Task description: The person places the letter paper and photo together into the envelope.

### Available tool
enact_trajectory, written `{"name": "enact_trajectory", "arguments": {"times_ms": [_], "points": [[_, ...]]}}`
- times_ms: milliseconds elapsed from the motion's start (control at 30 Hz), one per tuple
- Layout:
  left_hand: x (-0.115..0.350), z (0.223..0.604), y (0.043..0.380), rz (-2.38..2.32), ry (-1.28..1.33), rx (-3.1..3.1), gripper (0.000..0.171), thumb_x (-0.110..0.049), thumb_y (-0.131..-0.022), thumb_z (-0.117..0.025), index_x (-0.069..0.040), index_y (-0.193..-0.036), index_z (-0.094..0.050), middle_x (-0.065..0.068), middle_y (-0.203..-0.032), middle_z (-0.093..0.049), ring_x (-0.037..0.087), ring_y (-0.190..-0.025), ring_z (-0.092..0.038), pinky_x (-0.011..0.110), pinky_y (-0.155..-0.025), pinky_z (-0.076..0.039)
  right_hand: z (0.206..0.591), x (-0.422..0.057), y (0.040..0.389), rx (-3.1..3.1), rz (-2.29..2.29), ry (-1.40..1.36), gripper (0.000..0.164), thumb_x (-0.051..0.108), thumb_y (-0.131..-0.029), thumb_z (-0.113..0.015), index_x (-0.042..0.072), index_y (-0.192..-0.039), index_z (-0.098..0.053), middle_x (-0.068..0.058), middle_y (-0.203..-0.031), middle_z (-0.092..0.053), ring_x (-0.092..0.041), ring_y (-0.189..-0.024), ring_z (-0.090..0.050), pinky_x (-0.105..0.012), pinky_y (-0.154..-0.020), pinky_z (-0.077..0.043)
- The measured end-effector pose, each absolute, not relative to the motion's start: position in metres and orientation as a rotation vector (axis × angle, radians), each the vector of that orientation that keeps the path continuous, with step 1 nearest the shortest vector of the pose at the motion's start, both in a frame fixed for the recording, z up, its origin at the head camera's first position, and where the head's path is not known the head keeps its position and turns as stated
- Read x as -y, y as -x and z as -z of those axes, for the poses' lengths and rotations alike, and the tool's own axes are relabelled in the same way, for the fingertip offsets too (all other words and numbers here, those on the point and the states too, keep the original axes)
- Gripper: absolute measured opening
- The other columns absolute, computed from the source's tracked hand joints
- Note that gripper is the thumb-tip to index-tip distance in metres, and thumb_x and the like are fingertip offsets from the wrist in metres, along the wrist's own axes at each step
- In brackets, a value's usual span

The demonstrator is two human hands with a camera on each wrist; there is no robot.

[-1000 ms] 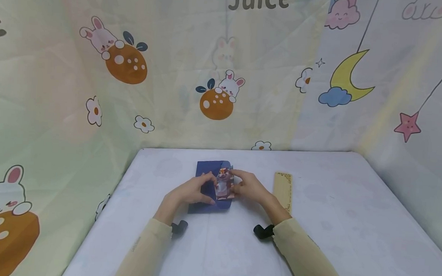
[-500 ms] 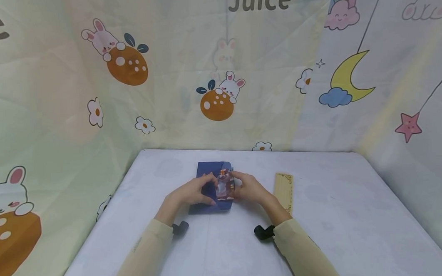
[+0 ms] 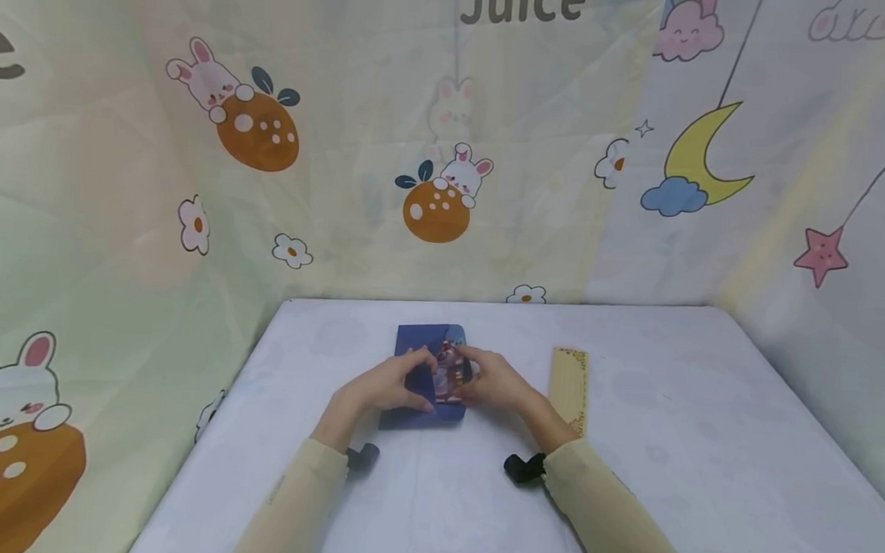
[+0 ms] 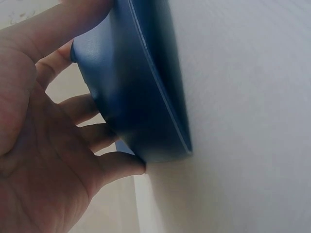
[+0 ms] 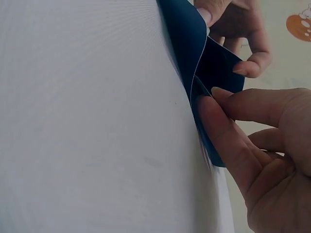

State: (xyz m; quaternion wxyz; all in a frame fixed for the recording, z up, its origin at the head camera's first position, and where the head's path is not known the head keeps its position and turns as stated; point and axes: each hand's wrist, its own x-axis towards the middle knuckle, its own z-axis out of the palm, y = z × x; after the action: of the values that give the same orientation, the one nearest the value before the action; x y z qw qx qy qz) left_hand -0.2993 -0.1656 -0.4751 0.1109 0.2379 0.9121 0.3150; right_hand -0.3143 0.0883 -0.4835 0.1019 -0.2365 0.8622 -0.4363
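Observation:
A blue folding cover (image 3: 412, 338) with layered edges lies mid-table, bowed open. My left hand (image 3: 384, 382) holds its left side, thumb at the near edge and fingers at the far one; in the left wrist view, the cover (image 4: 121, 82) bulges between thumb and fingers. A small picture card (image 3: 445, 373) with a cartoon animal shows over the cover's right half. My right hand (image 3: 497, 380) pinches the card's right side with thumb and forefinger. In the right wrist view, those fingertips (image 5: 218, 94) sit at the cover's open layers (image 5: 187, 43); the card's face is hidden there.
A yellow strip (image 3: 569, 383) with a speckled gold border lies right of the cover, partly behind my right wrist. Black wrist mounts (image 3: 526, 469) stick out near both cuffs. A printed curtain (image 3: 355, 222) stands behind the white table (image 3: 688, 456).
My right fingers have shifted slightly down along the card, and its face looks darker and more tilted. My left hand has kept its hold on the blue cover.

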Motion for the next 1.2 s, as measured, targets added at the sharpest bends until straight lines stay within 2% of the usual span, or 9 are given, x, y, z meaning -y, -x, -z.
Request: {"name": "enact_trajectory", "arguments": {"times_ms": [167, 233, 400, 600, 667, 833, 1000, 1200], "points": [[0.166, 0.473, 0.298, -0.932, -0.688, -2.674, 0.056, -0.033, -0.078, -0.092, -0.035, -0.12, -0.055, 0.017, -0.17, -0.03, 0.045, -0.158, -0.022, 0.064, -0.127, -0.021, 0.485, -0.085, 0.314, -2.527, 1.343, 0.722, 0.081, 0.002, -0.084, -0.083, 0.005, -0.155, -0.045, -0.022, -0.14, -0.064, -0.019, -0.071, -0.07, -0.031, -0.066, -0.061], [0.166, 0.473, 0.298, -0.945, -0.701, -2.671, 0.056, -0.033, -0.078, -0.092, -0.034, -0.119, -0.055, 0.018, -0.169, -0.03, 0.046, -0.158, -0.021, 0.065, -0.126, -0.021, 0.484, -0.083, 0.313, -2.515, 1.368, 0.746, 0.078, 0.0, -0.083, -0.082, 0.005, -0.154, -0.047, -0.023, -0.142, -0.063, -0.016, -0.075, -0.07, -0.027, -0.064, -0.06], [0.168, 0.474, 0.298, -0.967, -0.72, -2.664, 0.056, -0.032, -0.077, -0.092, -0.03, -0.121, -0.056, 0.018, -0.169, -0.031, 0.049, -0.157, -0.02, 0.067, -0.126, -0.019, 0.484, -0.077, 0.314, -2.439, 1.409, 0.819, 0.071, -0.004, -0.084, -0.08, 0.004, -0.149, -0.053, -0.022, -0.141, -0.061, -0.021, -0.089, -0.074, -0.029, -0.067, -0.064], [0.168, 0.475, 0.298, -0.957, -0.721, -2.66, 0.058, -0.032, -0.078, -0.092, -0.027, -0.123, -0.057, 0.017, -0.169, -0.031, 0.047, -0.158, -0.019, 0.065, -0.127, -0.018, 0.486, -0.072, 0.317, -2.402, 1.388, 0.823, 0.066, -0.001, -0.085, -0.081, 0.006, -0.145, -0.056, -0.02, -0.129, -0.066, -0.018, -0.085, -0.074, -0.03, -0.068, -0.065], [0.167, 0.475, 0.298, -0.951, -0.713, -2.658, 0.058, -0.033, -0.077, -0.092, -0.028, -0.123, -0.057, 0.017, -0.17, -0.03, 0.047, -0.158, -0.019, 0.064, -0.128, -0.017, 0.487, -0.071, 0.318, -2.37, 1.394, 0.799, 0.07, 0.0, -0.085, -0.081, 0.005, -0.149, -0.052, -0.021, -0.131, -0.065, -0.019, -0.079, -0.076, -0.031, -0.068, -0.065], [0.166, 0.474, 0.297, -0.956, -0.716, -2.657, 0.058, -0.033, -0.076, -0.093, -0.03, -0.121, -0.057, 0.017, -0.17, -0.03, 0.047, -0.158, -0.019, 0.064, -0.128, -0.017, 0.488, -0.07, 0.323, -2.381, 1.364, 0.766, 0.079, 0.003, -0.083, -0.082, 0.001, -0.154, -0.046, -0.023, -0.143, -0.06, -0.016, -0.08, -0.076, -0.03, -0.072, -0.065], [0.166, 0.474, 0.298, -0.951, -0.723, -2.662, 0.057, -0.033, -0.077, -0.093, -0.031, -0.12, -0.056, 0.017, -0.17, -0.03, 0.047, -0.158, -0.019, 0.064, -0.128, -0.019, 0.486, -0.068, 0.328, -2.36, 1.339, 0.739, 0.077, 0.007, -0.085, -0.083, 0.001, -0.153, -0.047, -0.021, -0.146, -0.059, -0.016, -0.081, -0.078, -0.031, -0.075, -0.065], [0.166, 0.475, 0.299, -0.953, -0.733, -2.657, 0.057, -0.033, -0.078, -0.092, -0.031, -0.123, -0.057, 0.017, -0.17, -0.03, 0.046, -0.158, -0.019, 0.063, -0.128, -0.019, 0.484, -0.066, 0.329, -2.332, 1.35, 0.718, 0.071, 0.008, -0.082, -0.086, 0.003, -0.146, -0.055, -0.021, -0.143, -0.062, -0.016, -0.081, -0.078, -0.03, -0.076, -0.065]]}}
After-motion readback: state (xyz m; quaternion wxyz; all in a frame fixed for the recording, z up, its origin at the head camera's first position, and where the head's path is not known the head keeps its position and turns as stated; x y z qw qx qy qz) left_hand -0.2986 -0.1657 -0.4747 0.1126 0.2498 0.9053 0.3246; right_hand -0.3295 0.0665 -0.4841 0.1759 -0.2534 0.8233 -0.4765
